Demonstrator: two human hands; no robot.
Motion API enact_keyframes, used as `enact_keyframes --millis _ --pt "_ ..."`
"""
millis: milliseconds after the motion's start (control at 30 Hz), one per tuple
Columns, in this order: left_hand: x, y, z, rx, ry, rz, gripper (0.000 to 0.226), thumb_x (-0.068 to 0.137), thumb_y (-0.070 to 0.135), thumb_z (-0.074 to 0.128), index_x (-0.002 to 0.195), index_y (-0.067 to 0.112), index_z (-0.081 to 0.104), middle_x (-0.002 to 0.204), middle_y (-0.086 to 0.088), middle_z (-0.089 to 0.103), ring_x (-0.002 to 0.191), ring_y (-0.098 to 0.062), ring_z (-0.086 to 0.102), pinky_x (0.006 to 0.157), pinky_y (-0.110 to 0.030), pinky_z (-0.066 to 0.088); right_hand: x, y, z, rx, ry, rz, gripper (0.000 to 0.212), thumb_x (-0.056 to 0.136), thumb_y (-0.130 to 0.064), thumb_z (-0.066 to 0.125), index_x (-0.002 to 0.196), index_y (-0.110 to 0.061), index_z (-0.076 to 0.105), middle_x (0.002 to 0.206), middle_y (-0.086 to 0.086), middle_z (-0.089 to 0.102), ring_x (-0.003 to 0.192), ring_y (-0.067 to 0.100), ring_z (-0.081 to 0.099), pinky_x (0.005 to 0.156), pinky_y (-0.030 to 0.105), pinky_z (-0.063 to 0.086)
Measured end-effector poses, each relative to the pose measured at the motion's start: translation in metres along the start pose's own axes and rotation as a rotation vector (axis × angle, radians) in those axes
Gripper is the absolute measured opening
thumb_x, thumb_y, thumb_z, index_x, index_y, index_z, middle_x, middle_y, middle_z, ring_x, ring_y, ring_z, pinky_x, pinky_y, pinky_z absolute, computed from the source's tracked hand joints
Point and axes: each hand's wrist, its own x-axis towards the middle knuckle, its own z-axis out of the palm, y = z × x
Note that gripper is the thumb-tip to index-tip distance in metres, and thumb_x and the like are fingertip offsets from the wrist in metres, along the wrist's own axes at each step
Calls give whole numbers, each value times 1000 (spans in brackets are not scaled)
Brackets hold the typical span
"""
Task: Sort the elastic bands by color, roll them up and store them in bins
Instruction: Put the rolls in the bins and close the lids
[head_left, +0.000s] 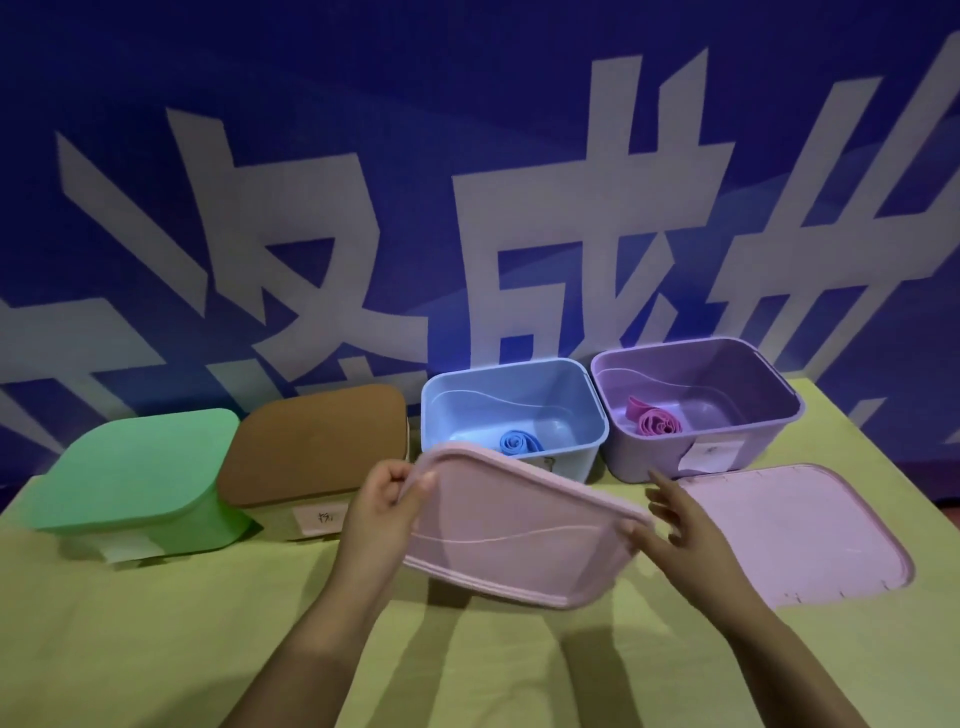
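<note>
I hold a pink lid (514, 530) tilted above the table, just in front of the open blue bin (519, 384). My left hand (387, 506) grips its left corner. My right hand (675, 525) has its thumb on the lid's right edge and its fingers spread loosely behind. A rolled blue band (519, 441) lies in the blue bin. A rolled pink band (655, 420) lies in the open purple bin (727, 364) to the right.
A green bin (140, 467) and a brown bin (322, 441) stand closed with lids on at the left. A second pink lid (795, 530) lies flat on the yellow-green tablecloth (156, 649) at the right. A blue banner hangs behind.
</note>
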Motion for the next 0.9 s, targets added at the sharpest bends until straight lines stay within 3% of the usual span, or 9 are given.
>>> enact_keyframes --millis 133,233,300,433,500,633,800,900 --pt "18 9 3 -182 65 -208 14 92 19 56 98 5 57 93 -12 68 83 -28 62 78 -42 49 -6 4 12 324 -74 123 30 87 -4 62 114 -13 58 109 8 68 83 7 67 65 17 53" --pt "36 16 14 -230 30 -261 14 94 17 54 101 5 56 102 -16 66 89 -28 61 87 -47 47 7 -3 13 385 40 118 20 89 -4 59 106 -14 62 103 11 70 89 21 67 73 33 56" --pt "48 22 22 -189 44 -231 23 95 21 53 114 8 51 110 -7 63 97 -23 59 91 -44 47 31 -13 7 405 114 105 21 89 -6 59 107 -16 62 106 11 70 92 26 66 81 44 54" --pt "68 24 21 123 56 -156 47 94 30 53 138 21 36 126 13 46 114 -14 47 91 -33 45 82 -41 12 421 70 90 31 90 -11 58 121 -18 54 115 12 64 102 32 62 85 53 52" --pt "72 15 17 303 -8 -131 42 95 27 51 136 22 40 137 7 44 118 -14 45 86 -29 45 101 -51 25 394 15 139 35 91 -14 57 125 -14 49 115 11 60 104 33 59 84 56 52" --pt "77 -9 13 589 -65 -90 48 95 23 51 141 20 38 156 3 19 139 -18 26 108 -32 29 125 -56 51 257 -5 142 36 90 -15 58 125 -9 50 115 15 60 104 34 57 87 57 50" --pt "89 -27 17 804 -254 -59 58 94 25 53 146 16 29 158 -1 12 143 -17 18 113 -27 22 140 -47 53 153 29 224 29 88 -16 61 115 -7 56 110 19 63 97 36 60 82 57 52" --pt "94 -32 25 953 -324 8 58 94 28 51 147 17 28 159 -3 8 145 -17 13 113 -25 16 141 -44 40 -21 32 201 41 88 -19 63 125 -7 52 114 17 62 97 33 59 81 53 54"
